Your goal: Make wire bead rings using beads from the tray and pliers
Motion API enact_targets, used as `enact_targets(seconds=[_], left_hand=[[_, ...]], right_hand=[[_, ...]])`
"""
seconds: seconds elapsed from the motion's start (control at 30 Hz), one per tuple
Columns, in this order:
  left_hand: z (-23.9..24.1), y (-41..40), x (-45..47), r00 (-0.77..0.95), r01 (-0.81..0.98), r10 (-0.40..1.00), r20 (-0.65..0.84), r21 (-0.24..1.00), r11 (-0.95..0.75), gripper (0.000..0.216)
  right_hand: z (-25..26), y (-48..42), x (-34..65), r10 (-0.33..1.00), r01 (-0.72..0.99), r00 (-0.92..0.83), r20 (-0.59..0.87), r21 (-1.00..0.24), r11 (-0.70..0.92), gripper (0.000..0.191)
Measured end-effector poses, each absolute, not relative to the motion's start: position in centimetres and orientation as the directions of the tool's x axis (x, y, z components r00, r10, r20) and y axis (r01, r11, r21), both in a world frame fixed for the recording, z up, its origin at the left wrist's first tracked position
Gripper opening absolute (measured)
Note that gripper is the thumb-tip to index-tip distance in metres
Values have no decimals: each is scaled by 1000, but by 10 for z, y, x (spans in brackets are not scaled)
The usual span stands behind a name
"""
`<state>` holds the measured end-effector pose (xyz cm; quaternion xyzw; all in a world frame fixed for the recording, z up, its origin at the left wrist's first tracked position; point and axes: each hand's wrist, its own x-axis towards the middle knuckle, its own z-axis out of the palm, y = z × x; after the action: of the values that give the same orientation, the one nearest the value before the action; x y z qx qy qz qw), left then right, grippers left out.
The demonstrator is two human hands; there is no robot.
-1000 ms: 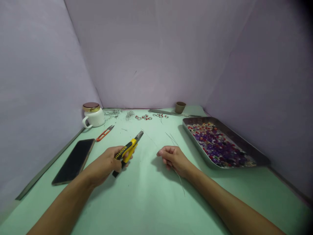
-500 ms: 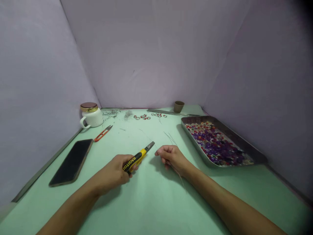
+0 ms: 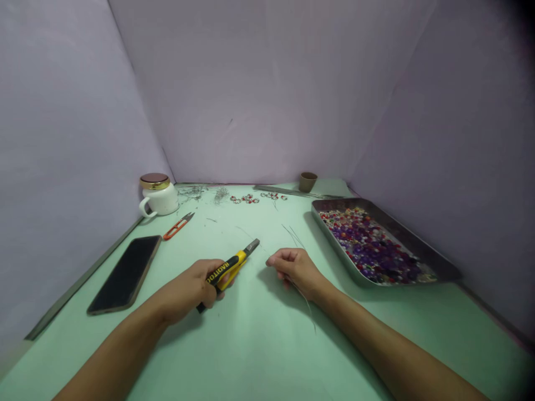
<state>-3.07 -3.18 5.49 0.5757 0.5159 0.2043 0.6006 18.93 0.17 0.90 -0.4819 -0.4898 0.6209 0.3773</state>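
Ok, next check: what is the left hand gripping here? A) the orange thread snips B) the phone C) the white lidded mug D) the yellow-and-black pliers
D. The left hand is closed around the handles of the yellow-and-black pliers, their metal nose pointing toward the right hand; the orange thread snips, phone and white lidded mug lie untouched farther left.

A small craft bench for beadwork, boxed in by plain lilac walls on three sides. On the pale green table [image 3: 259,345], a metal tray [image 3: 434,262] of mixed beads lies along the right edge, finished bead rings [image 3: 246,199] and wire scraps [image 3: 192,192] at the far edge, orange thread snips [image 3: 178,226] toward the far left corner
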Motion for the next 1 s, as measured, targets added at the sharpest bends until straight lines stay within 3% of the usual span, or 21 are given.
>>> enact_targets(seconds=[0.3, 0.57, 0.83, 1.0], left_hand=[[62, -35, -23, 364, 479, 848, -385, 858, 184, 25], [60, -34, -29, 396, 282, 839, -373, 919, 276, 27], [66, -32, -25, 333, 500, 860, -386, 846, 187, 27], [60, -28, -31, 356, 463, 869, -344, 873, 156, 25]], right_hand=[[9, 1, 187, 944, 26, -239, -225, -974, -226, 15], [8, 0, 188, 939, 31, -257, -230, -973, -230, 17], [9, 0, 187, 941, 57, -255, -224, -975, -217, 17], [11, -1, 190, 932, 18, -296, -210, -977, -214, 17]])
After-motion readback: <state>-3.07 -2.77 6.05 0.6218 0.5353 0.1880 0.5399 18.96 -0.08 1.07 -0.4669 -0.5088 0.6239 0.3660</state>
